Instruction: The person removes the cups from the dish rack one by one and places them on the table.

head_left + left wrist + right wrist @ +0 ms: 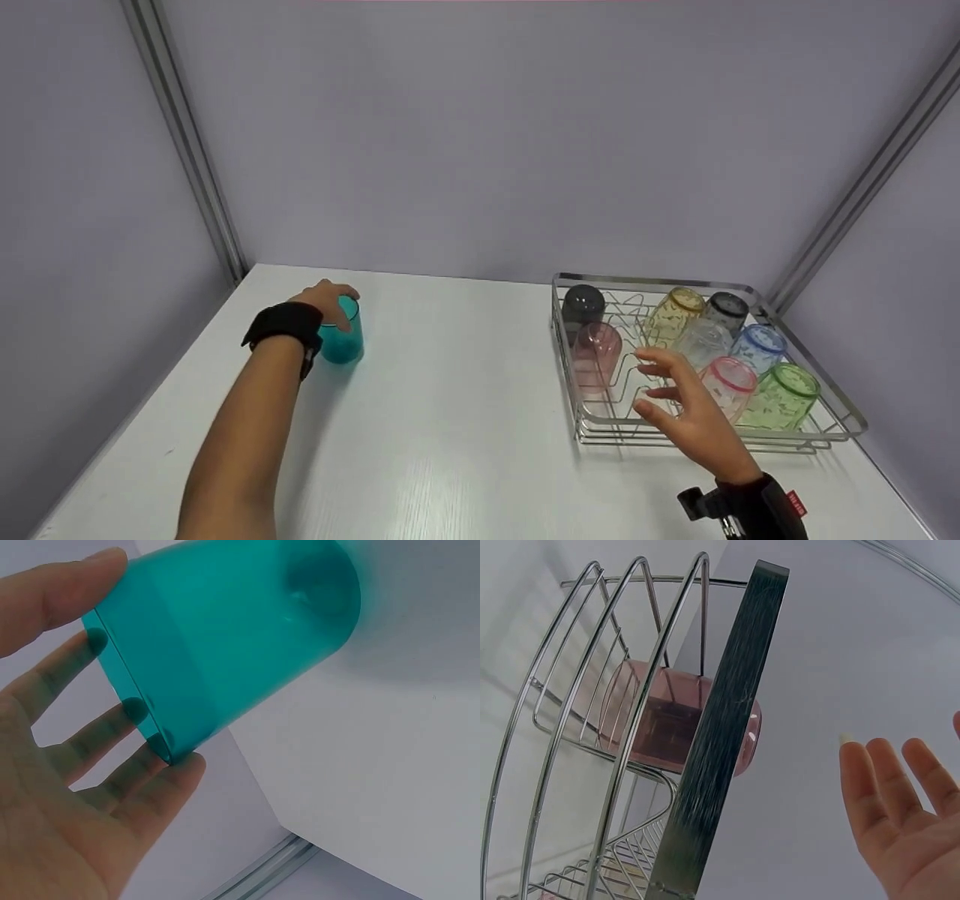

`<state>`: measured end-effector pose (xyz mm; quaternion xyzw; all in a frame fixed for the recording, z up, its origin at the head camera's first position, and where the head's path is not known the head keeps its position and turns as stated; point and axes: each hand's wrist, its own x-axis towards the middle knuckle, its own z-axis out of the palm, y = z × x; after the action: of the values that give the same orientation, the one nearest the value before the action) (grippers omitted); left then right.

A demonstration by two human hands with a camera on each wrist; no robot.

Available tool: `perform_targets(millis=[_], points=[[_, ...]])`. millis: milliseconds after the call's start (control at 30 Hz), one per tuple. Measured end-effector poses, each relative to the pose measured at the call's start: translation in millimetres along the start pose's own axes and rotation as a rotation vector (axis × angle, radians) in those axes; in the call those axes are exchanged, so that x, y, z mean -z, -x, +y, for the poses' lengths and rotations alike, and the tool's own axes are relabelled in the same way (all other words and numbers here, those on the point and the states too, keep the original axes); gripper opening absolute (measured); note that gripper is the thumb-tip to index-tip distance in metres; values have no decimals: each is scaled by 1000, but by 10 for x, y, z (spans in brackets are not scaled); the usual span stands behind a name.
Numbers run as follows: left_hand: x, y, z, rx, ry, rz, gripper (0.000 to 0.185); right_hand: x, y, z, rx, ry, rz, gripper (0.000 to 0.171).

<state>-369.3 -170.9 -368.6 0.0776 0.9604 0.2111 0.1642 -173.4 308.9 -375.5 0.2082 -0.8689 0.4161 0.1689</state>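
Note:
At the left of the table, my left hand (326, 301) holds a clear teal cup (343, 341) by its upper rim. Up close in the left wrist view, the thumb lies at one side of the teal cup (225, 637) and the fingertips (135, 709) show through its rim. The cup stands upright, base at the tabletop. My right hand (694, 424) holds nothing; its fingers are spread and loosely bent over the front of a wire dish rack (600, 435). Inside the rack, a pink cup (598, 356) and a clear cup with a red rim (729, 386) are nearest that hand.
The rack also bears a dark cup (583, 305), a yellow cup (673, 319), a blue cup (757, 349), a green cup (781, 397) and others. Its raised metal rim (667, 283) surrounds them. Grey panels (480, 150) border the white table (457, 390) at the back and sides.

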Motion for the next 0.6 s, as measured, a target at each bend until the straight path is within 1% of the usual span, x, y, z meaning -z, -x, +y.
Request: perform_targets(millis=[67,167,267,333,467,533,600], points=[[7,32,-28,1,-10,-3,64,-42,-23,1,5,-7,-3,61],[12,70,-64,-2,3,-24,66,-88,-49,-2,5,-11,-12,60],[15,88,-73,-20,5,-16,70,-111,-76,-5,-3,-8,-19,60],[30,100,-72,-58,-12,14,71,-120,-97,-12,-8,-15,-20,60],[65,162,-74,-169,-49,97,65,-164,-143,-17,6,-18,-10,61],[69,240,-79,-238,-63,144,62,-194,-170,-22,23,-20,-13,62],[50,354,-60,-294,-74,194,61,-227,-202,-19,48,-23,-22,62]])
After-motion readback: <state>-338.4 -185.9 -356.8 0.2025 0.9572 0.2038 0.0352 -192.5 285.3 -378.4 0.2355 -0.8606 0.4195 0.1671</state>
